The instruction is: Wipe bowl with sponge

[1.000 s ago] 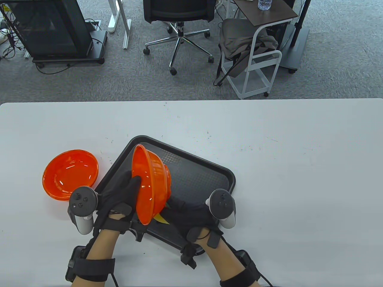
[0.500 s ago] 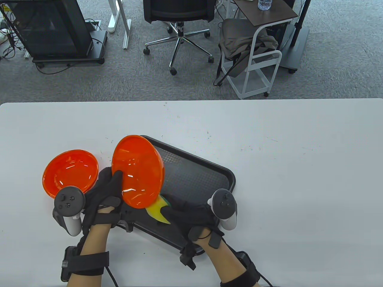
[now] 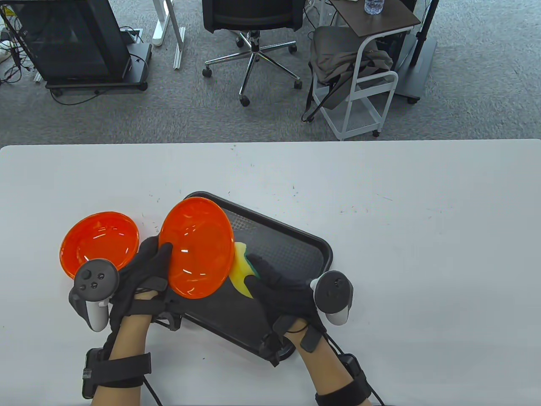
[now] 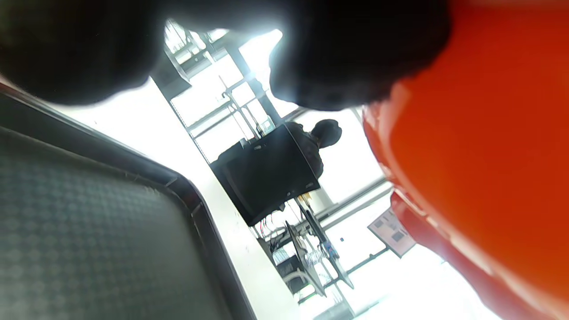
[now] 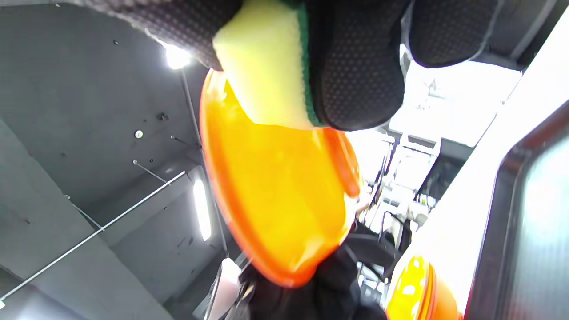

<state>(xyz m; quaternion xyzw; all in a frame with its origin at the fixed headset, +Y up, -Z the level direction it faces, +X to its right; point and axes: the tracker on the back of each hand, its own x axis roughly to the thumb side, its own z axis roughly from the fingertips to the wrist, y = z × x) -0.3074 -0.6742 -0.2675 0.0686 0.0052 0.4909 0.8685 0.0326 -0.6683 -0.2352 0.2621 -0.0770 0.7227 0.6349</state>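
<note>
- The right hand [image 3: 279,292], in a black dotted fabric glove, has its fingers and thumb curled round a soft yellow sponge [image 3: 241,270] with a dark green scouring face; in the right wrist view the sponge [image 5: 266,66] is squeezed between the gloved fingers [image 5: 355,71].
- The sponge's yellow side lies against the outer wall of a held bowl [image 3: 196,247], on its right side near the rim.
- This bowl is glossy, translucent orange plastic, round and shallow. It is held above the left part of the tray, tipped so that its opening faces up and towards the camera.
- The left hand [image 3: 143,275] grips the bowl at its near-left rim, the thumb inside on the smooth inner wall and the other fingers hidden behind it.
- Under both hands lies a black rectangular tray [image 3: 287,249] with rounded corners, a raised lip and a fine stippled floor, set at an angle on the desk [image 3: 422,253].
- A second orange bowl [image 3: 99,243] stands upright on the desk just left of the tray, close beside the left hand.
- The desk is white and smooth with small dark specks; wide bare surface lies to the right and towards its far edge.
</note>
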